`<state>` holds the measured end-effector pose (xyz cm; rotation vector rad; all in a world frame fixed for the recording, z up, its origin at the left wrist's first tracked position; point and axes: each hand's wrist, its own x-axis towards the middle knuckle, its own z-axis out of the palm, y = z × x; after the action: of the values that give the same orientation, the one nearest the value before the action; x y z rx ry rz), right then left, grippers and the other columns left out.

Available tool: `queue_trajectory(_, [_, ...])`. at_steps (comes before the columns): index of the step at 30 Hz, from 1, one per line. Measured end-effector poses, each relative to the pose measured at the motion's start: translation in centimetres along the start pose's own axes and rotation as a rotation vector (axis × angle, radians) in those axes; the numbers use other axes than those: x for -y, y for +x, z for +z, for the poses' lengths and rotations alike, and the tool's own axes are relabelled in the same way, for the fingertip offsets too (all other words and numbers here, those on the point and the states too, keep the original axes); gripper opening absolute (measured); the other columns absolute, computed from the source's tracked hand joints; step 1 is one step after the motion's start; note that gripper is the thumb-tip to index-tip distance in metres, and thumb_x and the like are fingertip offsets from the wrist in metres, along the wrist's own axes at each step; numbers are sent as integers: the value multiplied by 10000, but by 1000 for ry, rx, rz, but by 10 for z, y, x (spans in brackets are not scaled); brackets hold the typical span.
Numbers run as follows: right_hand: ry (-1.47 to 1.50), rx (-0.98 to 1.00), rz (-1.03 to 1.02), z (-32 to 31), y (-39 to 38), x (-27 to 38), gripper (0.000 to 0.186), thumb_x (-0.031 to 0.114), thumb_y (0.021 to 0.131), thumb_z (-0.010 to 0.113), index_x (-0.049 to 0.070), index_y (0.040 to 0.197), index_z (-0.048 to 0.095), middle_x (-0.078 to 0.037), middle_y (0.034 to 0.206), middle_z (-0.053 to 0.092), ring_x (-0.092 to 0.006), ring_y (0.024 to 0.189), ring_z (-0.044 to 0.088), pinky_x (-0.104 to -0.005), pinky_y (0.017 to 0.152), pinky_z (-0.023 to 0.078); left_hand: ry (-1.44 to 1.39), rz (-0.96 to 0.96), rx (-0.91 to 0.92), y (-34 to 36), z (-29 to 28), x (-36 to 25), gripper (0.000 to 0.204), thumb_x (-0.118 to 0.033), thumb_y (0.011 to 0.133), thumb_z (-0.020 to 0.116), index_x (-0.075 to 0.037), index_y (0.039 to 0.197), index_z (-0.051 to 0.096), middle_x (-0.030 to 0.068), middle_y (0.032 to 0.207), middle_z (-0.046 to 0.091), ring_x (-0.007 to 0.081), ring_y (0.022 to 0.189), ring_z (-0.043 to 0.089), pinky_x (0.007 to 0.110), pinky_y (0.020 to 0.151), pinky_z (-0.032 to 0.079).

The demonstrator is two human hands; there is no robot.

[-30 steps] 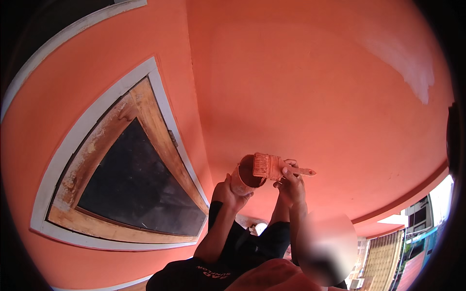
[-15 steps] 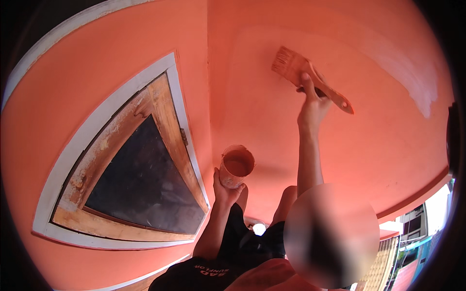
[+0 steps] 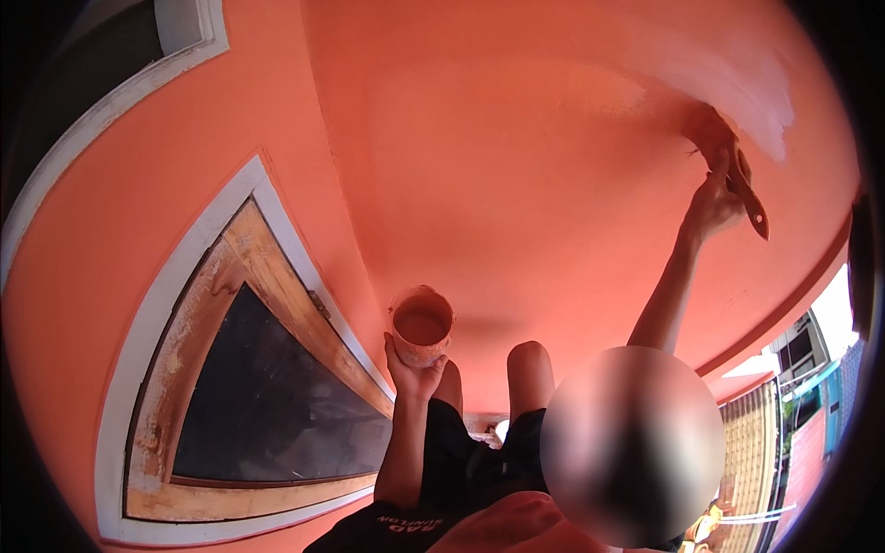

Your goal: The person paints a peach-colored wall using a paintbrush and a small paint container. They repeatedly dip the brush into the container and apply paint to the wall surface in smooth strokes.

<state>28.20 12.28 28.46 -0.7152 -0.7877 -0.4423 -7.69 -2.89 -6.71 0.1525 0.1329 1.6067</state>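
Out to the right, my right hand (image 3: 714, 201) grips a wide paintbrush (image 3: 737, 170) by its handle. Its bristles lie against the orange wall (image 3: 516, 203), right below a pale, whitish patch (image 3: 761, 97). My left hand (image 3: 415, 371) is wrapped round a small paint pot (image 3: 422, 324), held upright in front of my legs. Orange paint stands inside the pot, and its outside is smeared with the same colour.
On the left is a wooden-framed door or window (image 3: 217, 304) with dark glass and a white surround (image 3: 138, 369). Another white-edged frame (image 3: 78, 129) shows at upper left. Beyond the wall's edge at lower right are buildings (image 3: 793, 359). A blurred disc (image 3: 631, 447) covers part of the lower right.
The paintbrush has moved right across the wall in my right hand, up to the whitish patch. My left hand still holds the pot, and the view has turned to the right.
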Motion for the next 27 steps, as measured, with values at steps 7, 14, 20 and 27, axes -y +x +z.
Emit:
queue_trajectory(7, [-250,140,-530,55,-62,49,227,50,946,694,141,1132,786,-41,1030,762,-220,852,714,-339,697,588,-70,-37,134,1,7,8,749,-695,962,508,-146,1470,457,159,1341,590,325,1033,643,312,594,512])
queue_trajectory(14, [145,929,-789,128,-210,156,296,41,800,655,113,1084,694,-73,869,653,-273,698,666,-403,558,547,-85,-60,138,-5,21,16,768,-709,947,521,-155,1475,453,164,1354,578,338,1048,648,308,581,529])
queue_trajectory(20, [567,621,-295,121,-127,93,232,37,904,708,66,1130,754,-88,1092,760,-203,807,727,-319,665,574,-73,-32,137,-18,10,7,745,-631,978,506,-65,1460,456,173,1342,571,363,1101,633,325,593,553])
queue_trajectory(27, [108,24,-231,51,-18,54,174,34,933,709,11,1097,761,-99,1099,767,-224,909,738,-329,722,592,-57,18,-1,-21,-16,-14,728,-697,968,500,-141,1439,481,160,1288,623,334,1025,673,336,575,530])
